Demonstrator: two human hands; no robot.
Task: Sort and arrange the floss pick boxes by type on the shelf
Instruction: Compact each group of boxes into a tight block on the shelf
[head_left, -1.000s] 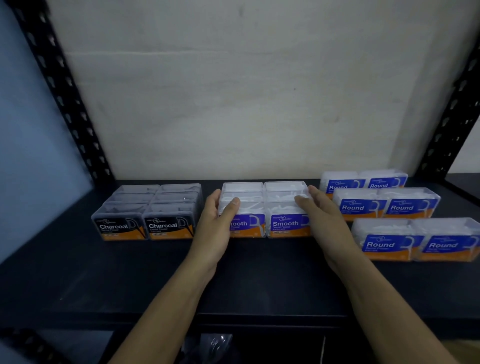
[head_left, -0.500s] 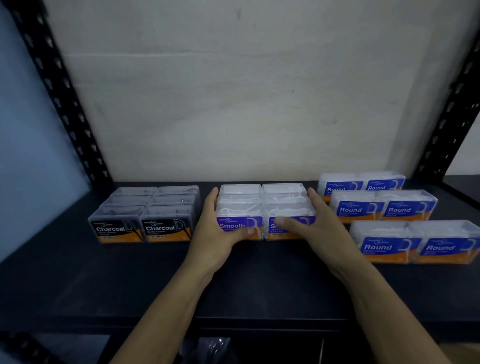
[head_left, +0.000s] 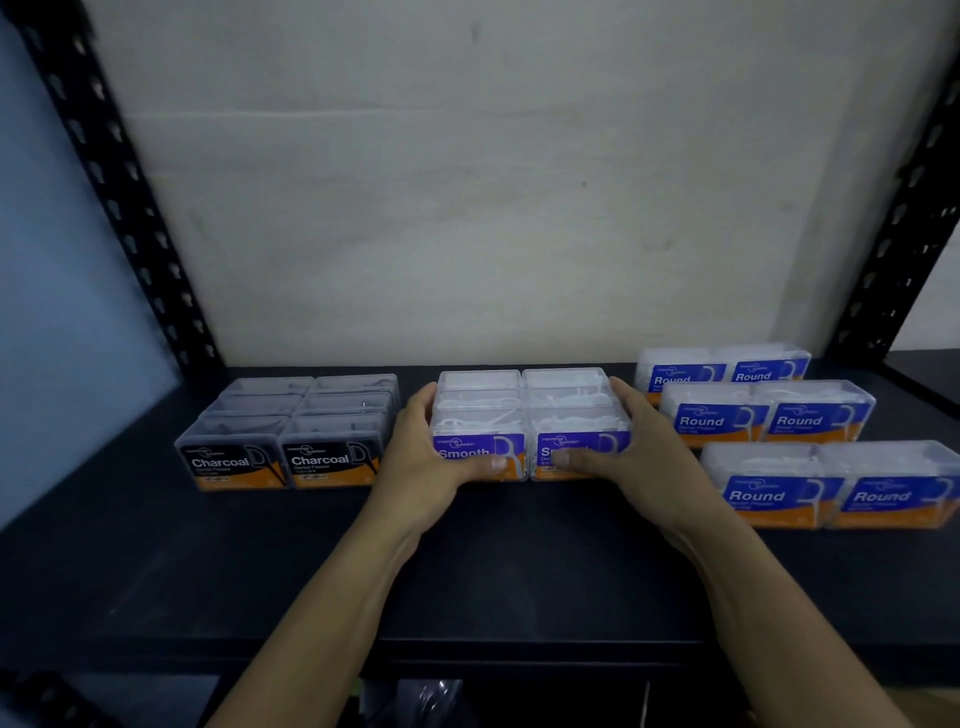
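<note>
Squaring up the middle group appears to be the step in hand. We find the Smooth boxes (head_left: 524, 410) standing as one tight block, two across and three deep, at the centre of the shelf (head_left: 519, 582). The left hand (head_left: 423, 460) grips the block's left side and the right hand (head_left: 641, 457) grips its right side. On each, the fingers lie along the flank and the thumb is hooked across a front label.

A second ago the thumbs rested on the lids of the front pair and both front labels were readable. They have since dropped to the front faces, and the right thumb now covers part of one label. We judge this to be a change from pressing the block together sideways to pushing its front row level. The block itself sits in much the same place between its neighbours as before.

The Charcoal boxes (head_left: 291, 434) stand just to the left, unmoved, in an even block with their fronts level. The Round boxes (head_left: 769, 421) on the right are likewise unmoved. Their three rows of two are staggered, each stepping forward and to the right.

All three types are already separate. In our judgement, only the Round group remains to be straightened.
</note>
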